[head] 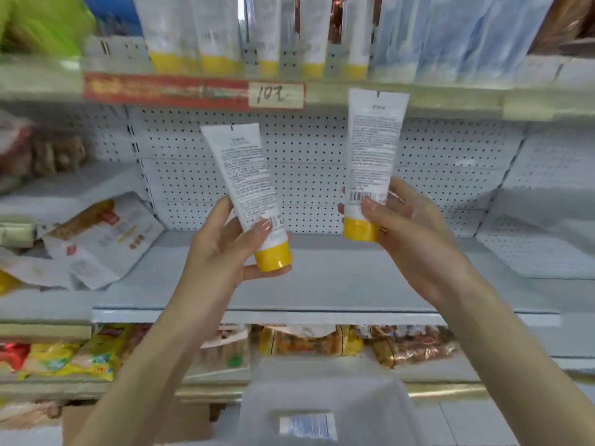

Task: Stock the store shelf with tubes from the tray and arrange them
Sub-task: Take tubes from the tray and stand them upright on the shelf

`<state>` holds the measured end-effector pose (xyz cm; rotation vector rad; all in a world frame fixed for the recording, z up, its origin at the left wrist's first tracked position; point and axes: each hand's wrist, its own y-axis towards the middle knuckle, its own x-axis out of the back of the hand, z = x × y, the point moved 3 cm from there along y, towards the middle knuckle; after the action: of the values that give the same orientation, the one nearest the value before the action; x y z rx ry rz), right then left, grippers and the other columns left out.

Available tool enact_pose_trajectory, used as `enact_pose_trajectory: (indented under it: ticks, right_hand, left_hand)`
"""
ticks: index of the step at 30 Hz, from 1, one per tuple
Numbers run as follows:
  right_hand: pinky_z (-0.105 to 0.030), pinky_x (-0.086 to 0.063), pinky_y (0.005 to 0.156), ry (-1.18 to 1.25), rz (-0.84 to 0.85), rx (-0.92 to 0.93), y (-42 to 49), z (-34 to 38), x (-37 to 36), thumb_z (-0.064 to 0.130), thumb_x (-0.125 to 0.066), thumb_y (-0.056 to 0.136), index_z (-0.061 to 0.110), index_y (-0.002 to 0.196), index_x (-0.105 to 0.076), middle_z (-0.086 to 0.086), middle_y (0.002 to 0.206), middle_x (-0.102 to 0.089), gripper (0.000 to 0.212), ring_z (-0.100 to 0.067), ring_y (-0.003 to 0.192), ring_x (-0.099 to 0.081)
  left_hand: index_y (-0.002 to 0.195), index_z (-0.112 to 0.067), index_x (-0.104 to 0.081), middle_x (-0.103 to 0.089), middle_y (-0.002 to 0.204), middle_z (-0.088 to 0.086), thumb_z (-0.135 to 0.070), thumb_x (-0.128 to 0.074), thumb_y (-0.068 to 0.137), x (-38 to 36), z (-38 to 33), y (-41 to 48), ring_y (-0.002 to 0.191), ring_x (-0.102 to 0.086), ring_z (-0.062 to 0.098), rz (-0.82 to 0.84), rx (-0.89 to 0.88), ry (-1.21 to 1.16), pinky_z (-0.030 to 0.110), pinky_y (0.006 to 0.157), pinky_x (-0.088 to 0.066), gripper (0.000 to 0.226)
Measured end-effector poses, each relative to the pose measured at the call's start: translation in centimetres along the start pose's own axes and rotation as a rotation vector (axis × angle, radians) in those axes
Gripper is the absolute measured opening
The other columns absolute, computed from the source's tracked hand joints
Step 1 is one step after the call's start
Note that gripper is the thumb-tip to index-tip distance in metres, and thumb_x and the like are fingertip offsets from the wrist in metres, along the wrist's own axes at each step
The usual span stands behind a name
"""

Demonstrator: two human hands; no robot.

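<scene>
My left hand [222, 249] grips a white tube with a yellow cap [244, 185] near its cap end, tilted with the flat end up and to the left. My right hand [409, 233] holds a second white tube with a yellow cap [370, 156] almost upright, cap down. Both tubes hang in the air in front of the bare middle shelf [322, 278]. On the upper shelf several matching tubes [219, 37] stand cap down in a row behind a red price strip [193, 91]. A grey tray [322, 400] sits low in front of me.
Snack packets [96, 236] lie on the left of the middle shelf. Blue-white packs [450, 37] stand on the right of the upper shelf. Packaged foods [322, 342] fill the lower shelf. White pegboard [306, 162] backs the middle shelf.
</scene>
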<state>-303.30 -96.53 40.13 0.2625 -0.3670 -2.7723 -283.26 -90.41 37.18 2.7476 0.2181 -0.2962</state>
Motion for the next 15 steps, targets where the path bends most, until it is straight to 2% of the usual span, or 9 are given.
enact_pose_trajectory:
  ticks: [3,7,11,15]
  right_hand:
    - [-0.033,-0.057,0.083,-0.071,0.026,0.128,3.1,3.3,-1.2,0.007,-0.062,0.089,0.018,0.114,-0.064,-0.003,0.115,-0.07,0.028,-0.02,0.108,-0.065]
    - [-0.037,-0.056,0.088,-0.101,0.039,0.198,7.4,7.1,-2.6,0.008,-0.065,0.088,0.019,0.121,-0.059,-0.002,0.117,-0.068,0.035,-0.015,0.106,-0.066]
    - [-0.034,-0.056,0.088,-0.081,0.033,0.186,11.3,9.6,-3.4,0.008,-0.065,0.088,0.016,0.126,-0.054,-0.005,0.116,-0.068,0.04,-0.016,0.102,-0.068]
    - [-0.034,-0.055,0.09,-0.166,-0.032,0.199,15.3,11.2,-3.2,0.009,-0.067,0.088,0.015,0.125,-0.053,-0.004,0.115,-0.066,0.04,-0.017,0.102,-0.066]
  left_hand:
    - [0.119,-0.024,-0.06,-0.07,0.112,0.0,-0.024,-0.063,0.075,-0.3,-2.8,2.6,0.101,-0.068,0.026,-0.038,-0.09,0.038,0.039,0.066,-0.058,0.044]
    - [0.12,-0.017,-0.06,-0.069,0.112,0.001,-0.025,-0.063,0.078,-0.8,-7.0,6.9,0.102,-0.067,0.022,-0.052,-0.185,0.058,0.04,0.071,-0.058,0.042]
    - [0.123,-0.021,-0.057,-0.069,0.11,-0.001,-0.017,-0.058,0.092,-1.1,-10.1,11.8,0.1,-0.068,0.02,-0.053,-0.24,0.13,0.038,0.073,-0.058,0.031]
    - [0.12,-0.025,-0.056,-0.069,0.11,0.0,-0.022,-0.057,0.095,-0.9,-11.6,16.3,0.102,-0.066,0.023,-0.079,-0.284,0.285,0.041,0.081,-0.057,0.026]
